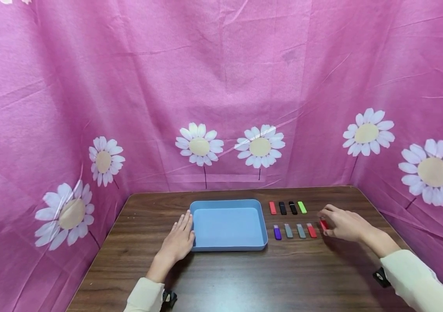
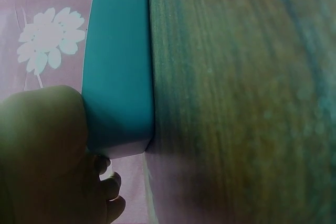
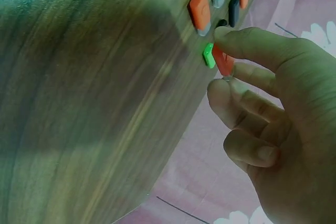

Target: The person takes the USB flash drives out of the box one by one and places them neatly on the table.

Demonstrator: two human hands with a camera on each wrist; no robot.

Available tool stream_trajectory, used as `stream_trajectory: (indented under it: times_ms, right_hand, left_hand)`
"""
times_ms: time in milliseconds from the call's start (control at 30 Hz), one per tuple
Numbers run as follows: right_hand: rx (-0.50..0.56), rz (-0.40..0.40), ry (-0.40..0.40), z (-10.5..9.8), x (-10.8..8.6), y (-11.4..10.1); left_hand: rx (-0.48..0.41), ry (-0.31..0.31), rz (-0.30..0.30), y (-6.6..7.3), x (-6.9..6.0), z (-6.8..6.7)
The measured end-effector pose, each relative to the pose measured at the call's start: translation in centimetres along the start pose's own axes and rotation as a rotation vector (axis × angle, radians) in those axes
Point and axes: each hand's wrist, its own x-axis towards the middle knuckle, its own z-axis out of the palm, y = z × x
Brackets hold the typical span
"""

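My right hand (image 1: 344,223) is at the right end of the front row of USB sticks and pinches a red USB stick (image 1: 324,224) between thumb and fingers. The same red USB stick (image 3: 224,61) shows between the fingertips in the right wrist view; whether it touches the table cannot be told. On the left, my left hand (image 1: 179,238) rests with straight fingers along the left wall of a blue tray (image 1: 227,248). Seen from the left wrist, the thumb lies against the outside of the tray (image 2: 118,61).
Right of the tray, a back row has a red stick (image 1: 273,208), two black ones (image 1: 282,208) and a green one (image 1: 302,207). The front row has a purple stick (image 1: 277,233), two grey ones (image 1: 289,232) and another red one (image 1: 312,231). Pink flowered cloth (image 1: 229,86) surrounds the wooden table (image 1: 229,277).
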Motion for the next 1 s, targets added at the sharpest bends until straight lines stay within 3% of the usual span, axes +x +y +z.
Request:
stream_trajectory:
  times_ms: [1000]
  right_hand:
    - [0.068, 0.044, -0.095, 2.7, -0.5, 1.3]
  left_hand:
    - [0.001, -0.002, 0.011, 0.1, -0.2, -0.2]
